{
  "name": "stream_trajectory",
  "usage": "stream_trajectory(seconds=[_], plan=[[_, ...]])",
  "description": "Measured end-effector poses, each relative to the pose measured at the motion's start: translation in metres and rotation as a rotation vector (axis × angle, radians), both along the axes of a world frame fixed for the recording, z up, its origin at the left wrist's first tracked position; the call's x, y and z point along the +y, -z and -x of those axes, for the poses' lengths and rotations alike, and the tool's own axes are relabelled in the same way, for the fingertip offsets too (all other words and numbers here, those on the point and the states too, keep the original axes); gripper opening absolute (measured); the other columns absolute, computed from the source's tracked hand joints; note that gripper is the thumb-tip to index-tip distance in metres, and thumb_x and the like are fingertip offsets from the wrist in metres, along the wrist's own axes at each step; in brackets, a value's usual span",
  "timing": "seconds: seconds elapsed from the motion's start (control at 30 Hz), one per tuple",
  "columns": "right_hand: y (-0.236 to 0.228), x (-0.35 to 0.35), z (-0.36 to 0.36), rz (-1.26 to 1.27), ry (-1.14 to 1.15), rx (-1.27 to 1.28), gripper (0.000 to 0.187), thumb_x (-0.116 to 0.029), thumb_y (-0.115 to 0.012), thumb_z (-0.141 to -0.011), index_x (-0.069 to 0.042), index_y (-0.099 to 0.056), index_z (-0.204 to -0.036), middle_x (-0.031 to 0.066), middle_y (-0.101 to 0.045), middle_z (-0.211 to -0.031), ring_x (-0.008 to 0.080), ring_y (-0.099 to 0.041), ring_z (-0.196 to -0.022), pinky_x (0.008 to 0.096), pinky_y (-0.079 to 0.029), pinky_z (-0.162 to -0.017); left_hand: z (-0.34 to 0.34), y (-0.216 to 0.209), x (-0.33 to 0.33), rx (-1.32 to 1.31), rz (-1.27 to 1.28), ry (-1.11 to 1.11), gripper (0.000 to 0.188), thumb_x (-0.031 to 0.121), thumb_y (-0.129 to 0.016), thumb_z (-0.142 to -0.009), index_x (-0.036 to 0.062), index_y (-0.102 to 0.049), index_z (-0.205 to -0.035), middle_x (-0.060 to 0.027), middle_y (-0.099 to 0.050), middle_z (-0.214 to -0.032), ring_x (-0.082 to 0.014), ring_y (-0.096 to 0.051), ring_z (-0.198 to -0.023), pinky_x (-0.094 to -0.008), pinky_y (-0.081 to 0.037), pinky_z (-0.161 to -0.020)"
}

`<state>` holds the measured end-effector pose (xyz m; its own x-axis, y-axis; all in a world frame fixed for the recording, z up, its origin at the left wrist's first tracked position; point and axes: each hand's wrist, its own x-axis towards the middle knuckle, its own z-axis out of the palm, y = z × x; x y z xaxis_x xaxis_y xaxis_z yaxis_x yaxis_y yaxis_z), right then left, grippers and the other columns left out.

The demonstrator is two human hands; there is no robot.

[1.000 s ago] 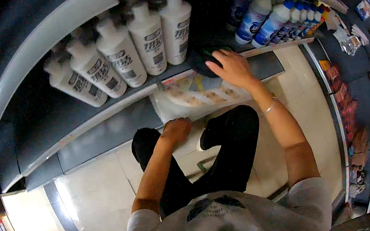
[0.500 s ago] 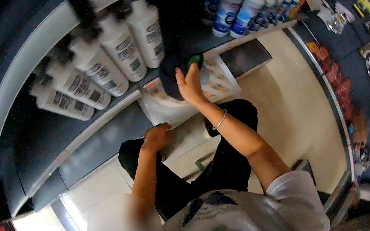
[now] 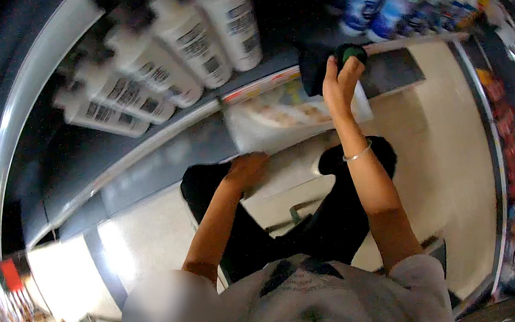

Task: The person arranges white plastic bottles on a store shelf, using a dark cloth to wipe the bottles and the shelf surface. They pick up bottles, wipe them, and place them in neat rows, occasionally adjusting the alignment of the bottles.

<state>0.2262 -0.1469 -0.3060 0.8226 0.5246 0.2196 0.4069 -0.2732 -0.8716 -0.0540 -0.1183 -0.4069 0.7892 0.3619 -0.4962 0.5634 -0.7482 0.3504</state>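
My right hand (image 3: pixel 341 80) is closed on a black cloth (image 3: pixel 316 71), with a bit of green showing by the fingertips. It presses at the front edge of the shelf (image 3: pixel 285 57), between the white bottles and the blue-and-white bottles. Below it, a clear plastic sheet or bag with a printed picture (image 3: pixel 278 118) hangs from the shelf edge. On my left knee rests my left hand (image 3: pixel 248 170), its fingers smeared by motion. Several white bottles (image 3: pixel 191 37) with black print stand in a row at the left of the shelf.
Several blue-and-white bottles (image 3: pixel 393 0) stand at the shelf's right. A lower dark ledge (image 3: pixel 157 156) runs beneath it. Hanging packages (image 3: pixel 504 117) line another rack at the far right. Beneath me is a pale tiled floor (image 3: pixel 451 165).
My right hand has moved right along the shelf edge with the cloth, away from the white bottles. My left hand stays at the knee. The whole view has shifted a little.
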Motion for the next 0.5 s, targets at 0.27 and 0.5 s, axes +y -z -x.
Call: stream_trajectory(seconds=[0.27, 0.5], plan=[[0.0, -0.004, 0.157, -0.064, -0.765, 0.329, 0.05, -0.032, -0.057, -0.091, 0.006, -0.044, -0.121, 0.0271, -0.051, -0.119, 0.0414, -0.05, -0.111, 0.0429, -0.04, -0.096, 0.018, -0.096, -0.042, -0.977, 0.27, -0.752, 0.019, 0.015, -0.058, -0.09, -0.0016, -0.067, -0.094, -0.0118, -0.069, -0.081, -0.0216, -0.065, -0.07, -0.0318, -0.051, -0.069], [-0.062, -0.04, 0.153, -0.013, -1.625, 0.835, 0.039, -0.024, -0.053, -0.096, 0.003, -0.051, -0.124, 0.015, -0.057, -0.118, 0.0217, -0.059, -0.103, 0.033, -0.048, -0.087, 0.05, -0.119, -0.062, -1.393, 0.431, -1.452, 0.036, 0.017, -0.066, -0.088, 0.0025, -0.044, -0.112, -0.0062, -0.052, -0.102, -0.0161, -0.053, -0.094, -0.0309, -0.046, -0.078]])
